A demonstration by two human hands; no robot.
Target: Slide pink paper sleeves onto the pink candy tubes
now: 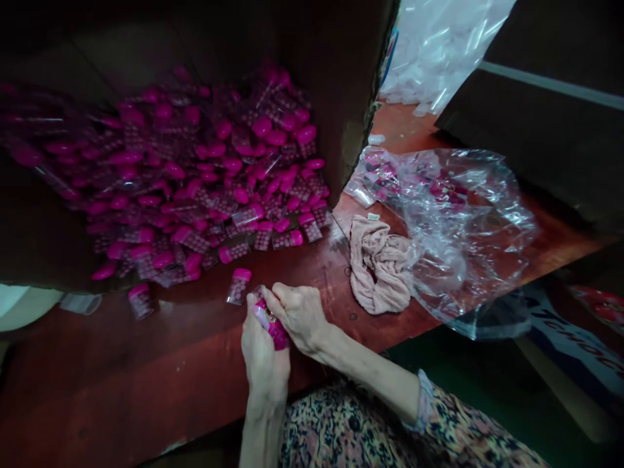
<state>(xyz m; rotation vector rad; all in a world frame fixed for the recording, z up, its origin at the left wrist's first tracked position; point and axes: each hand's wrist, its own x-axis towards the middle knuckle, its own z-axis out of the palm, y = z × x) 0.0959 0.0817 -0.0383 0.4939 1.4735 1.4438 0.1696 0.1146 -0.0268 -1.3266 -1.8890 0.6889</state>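
My left hand (262, 354) is closed round a small bunch of pink packets (271, 325) just above the near edge of the red-brown table (146, 364). My right hand (297, 312) pinches the top of the same bunch, its fingers curled over it. Both hands touch each other. A single pink-topped clear packet (238, 286) lies on the table right above my hands, and another packet (140, 300) lies further left. A big heap of the same pink packets (205, 175) spills from a cardboard box lying on its side behind.
The box's cardboard wall (351, 84) stands at centre top. A crumpled beige cloth (377, 263) lies right of my hands. Beside it is a large clear plastic bag (458, 227) with a few pink packets inside. White plastic wrap (439, 45) sits at the back right.
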